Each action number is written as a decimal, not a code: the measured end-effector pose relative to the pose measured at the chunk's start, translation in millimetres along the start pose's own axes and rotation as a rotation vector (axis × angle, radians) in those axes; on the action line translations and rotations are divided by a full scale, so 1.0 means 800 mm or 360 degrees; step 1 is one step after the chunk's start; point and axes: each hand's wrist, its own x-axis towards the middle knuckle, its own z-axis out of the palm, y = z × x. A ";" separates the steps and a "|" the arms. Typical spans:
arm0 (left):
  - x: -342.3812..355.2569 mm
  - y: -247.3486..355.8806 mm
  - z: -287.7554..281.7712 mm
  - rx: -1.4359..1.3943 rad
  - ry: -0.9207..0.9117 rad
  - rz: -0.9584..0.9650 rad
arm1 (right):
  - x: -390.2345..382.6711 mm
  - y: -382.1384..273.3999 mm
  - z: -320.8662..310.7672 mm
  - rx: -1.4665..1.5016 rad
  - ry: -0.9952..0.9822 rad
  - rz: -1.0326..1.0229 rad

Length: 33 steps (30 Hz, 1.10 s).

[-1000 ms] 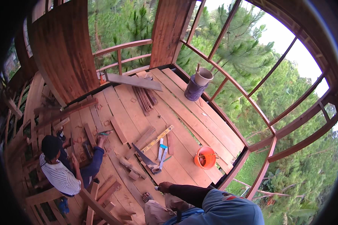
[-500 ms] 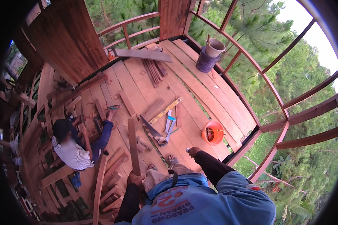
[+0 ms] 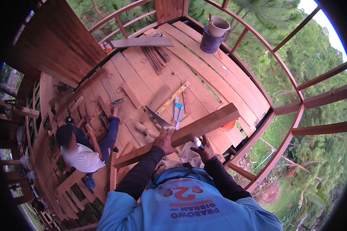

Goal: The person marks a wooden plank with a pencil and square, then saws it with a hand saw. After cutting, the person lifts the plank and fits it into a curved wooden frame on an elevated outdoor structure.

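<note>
A long squared wooden beam (image 3: 191, 131) slants across in front of my body, its far end raised to the right. My left hand (image 3: 165, 143) is closed around its middle. Close below the beam, my right hand (image 3: 207, 150) grips a small bottle with a white top (image 3: 197, 142). Whether the right fingers touch the wood I cannot tell. Just past my left hand lies a handsaw (image 3: 158, 118), its handle partly covered. Beside it on the planks are a blue and silver square (image 3: 178, 111) and a yellow spirit level (image 3: 174, 97).
An orange bucket (image 3: 229, 126) is mostly hidden behind the beam. At left a co-worker (image 3: 88, 157) crouches among timber pieces. A grey bucket stacked in a dark one (image 3: 212, 43) stands by the far railing. Gaps show between floor planks (image 3: 204, 71).
My left hand has swung the beam from beside my left leg to a slant across my front. My right hand, with the bottle, has come in close to it. The beam now covers most of the orange bucket.
</note>
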 end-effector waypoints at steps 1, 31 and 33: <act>0.021 0.020 -0.004 0.0065 -0.0041 0.0107 | 0.011 -0.007 -0.010 0.0094 0.0016 -0.0028; 0.642 0.520 -0.416 -0.1380 0.0583 0.1306 | 0.313 -0.513 -0.222 0.0304 0.0206 -0.0754; 0.695 0.544 -0.452 -0.1754 0.0630 0.1465 | 0.358 -0.516 -0.215 0.0233 0.0365 -0.0533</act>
